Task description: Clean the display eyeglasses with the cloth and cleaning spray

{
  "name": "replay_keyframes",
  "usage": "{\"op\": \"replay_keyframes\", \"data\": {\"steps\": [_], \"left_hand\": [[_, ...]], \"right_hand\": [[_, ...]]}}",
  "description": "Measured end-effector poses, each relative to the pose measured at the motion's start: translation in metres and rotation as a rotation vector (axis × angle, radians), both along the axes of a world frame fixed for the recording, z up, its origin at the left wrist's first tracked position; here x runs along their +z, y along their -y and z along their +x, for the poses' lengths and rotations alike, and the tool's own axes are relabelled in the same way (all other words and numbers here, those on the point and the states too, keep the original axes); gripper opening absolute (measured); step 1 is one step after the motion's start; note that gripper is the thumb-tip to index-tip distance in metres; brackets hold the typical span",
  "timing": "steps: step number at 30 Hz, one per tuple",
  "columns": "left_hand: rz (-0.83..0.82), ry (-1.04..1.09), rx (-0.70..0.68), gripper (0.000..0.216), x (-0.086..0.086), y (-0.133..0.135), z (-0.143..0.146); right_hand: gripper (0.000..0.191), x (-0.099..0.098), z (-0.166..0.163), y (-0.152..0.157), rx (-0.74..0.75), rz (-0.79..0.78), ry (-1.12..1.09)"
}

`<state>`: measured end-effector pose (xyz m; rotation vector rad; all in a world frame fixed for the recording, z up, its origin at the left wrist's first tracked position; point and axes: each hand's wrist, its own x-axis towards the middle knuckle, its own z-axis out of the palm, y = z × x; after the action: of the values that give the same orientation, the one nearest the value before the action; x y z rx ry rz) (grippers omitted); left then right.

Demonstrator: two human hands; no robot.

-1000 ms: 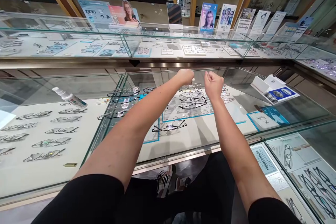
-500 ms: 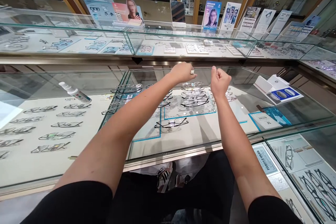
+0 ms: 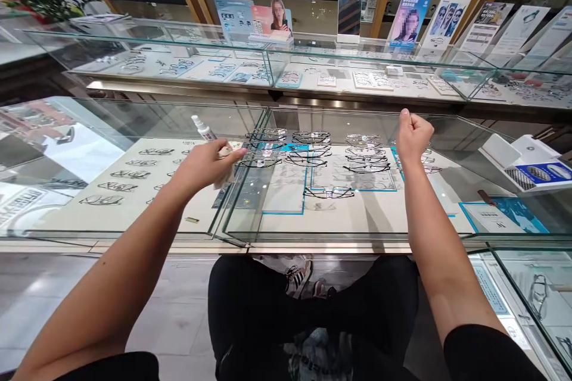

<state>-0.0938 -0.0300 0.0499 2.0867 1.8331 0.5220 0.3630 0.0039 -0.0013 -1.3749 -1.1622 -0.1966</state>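
My left hand (image 3: 208, 161) reaches over the left glass case, beside a white spray bottle (image 3: 205, 130). Its thumb is stretched out to the right, apart from the fingers, and the hand covers the lower part of the bottle. Whether skin touches the bottle cannot be made out. My right hand (image 3: 414, 138) is a closed fist, thumb uppermost, held above the right part of the middle case. Anything inside that fist is hidden. Between the hands, under glass, lie rows of eyeglasses (image 3: 329, 193).
A white and blue open box (image 3: 531, 166) stands at right on the glass. More eyeglasses (image 3: 107, 200) fill the left case. Behind runs a raised glass counter (image 3: 295, 95) with upright advertising cards (image 3: 409, 22). The case's front edge (image 3: 322, 248) lies close before my knees.
My left hand has swung left, away from my right hand to the spray bottle, and its fingers have spread. The view has turned left. My right hand remains a fist.
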Motion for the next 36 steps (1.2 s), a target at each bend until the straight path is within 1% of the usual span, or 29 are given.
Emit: {"op": "replay_keyframes", "data": {"steps": [2,3,5,7,10,13,15,17,19,21,23,25,27,29,31,36], "left_hand": [[0.028,-0.070,0.112,0.050,-0.011,0.002,-0.033],[0.013,-0.100,0.146,0.052,-0.017,0.002,-0.047],[-0.039,-0.152,0.203,0.059,-0.027,0.002,-0.069],[-0.061,-0.188,0.257,0.067,-0.037,0.002,-0.086],[-0.044,-0.221,0.284,0.073,-0.052,0.003,-0.103],[-0.022,-0.243,0.271,0.073,-0.064,0.005,-0.113],[0.081,-0.279,0.234,0.070,-0.067,0.008,-0.112],[0.266,-0.327,0.188,0.063,-0.065,0.009,-0.103],[0.423,-0.349,0.140,0.054,-0.057,0.008,-0.081],[0.432,-0.324,0.031,0.045,-0.046,0.003,-0.049],[0.403,-0.311,-0.176,0.042,-0.036,-0.005,-0.012],[0.368,-0.364,-0.392,0.039,-0.028,-0.015,0.026],[0.307,-0.436,-0.522,0.037,-0.025,-0.025,0.056],[0.233,-0.517,-0.561,0.033,-0.025,-0.033,0.078],[0.187,-0.580,-0.568,0.031,-0.026,-0.039,0.092],[0.111,-0.650,-0.564,0.028,-0.028,-0.047,0.106]], "right_hand": [[0.068,-0.002,0.000,-0.001,0.009,0.001,-0.002],[0.067,-0.002,0.000,-0.001,0.012,0.000,-0.001],[0.067,-0.003,-0.001,-0.001,0.022,0.001,0.001],[0.067,-0.004,-0.001,0.000,0.039,0.007,-0.003],[0.067,-0.005,-0.001,0.000,0.050,0.007,-0.010],[0.067,-0.006,-0.001,-0.001,0.052,0.006,-0.015],[0.067,-0.007,-0.001,-0.001,0.051,-0.002,-0.016],[0.067,-0.007,-0.002,-0.001,0.037,-0.024,-0.010],[0.066,-0.006,-0.003,-0.001,0.026,-0.046,-0.001],[0.067,-0.006,-0.003,-0.001,0.026,-0.052,0.003],[0.068,-0.007,-0.002,-0.001,0.036,-0.040,0.004],[0.068,-0.008,-0.001,-0.002,0.045,-0.024,0.006],[0.068,-0.009,0.000,-0.003,0.049,-0.025,0.006],[0.068,-0.010,0.001,-0.004,0.048,-0.034,0.001],[0.067,-0.010,0.000,-0.004,0.054,-0.034,-0.006],[0.067,-0.009,-0.004,-0.004,0.082,-0.011,-0.004]]}}
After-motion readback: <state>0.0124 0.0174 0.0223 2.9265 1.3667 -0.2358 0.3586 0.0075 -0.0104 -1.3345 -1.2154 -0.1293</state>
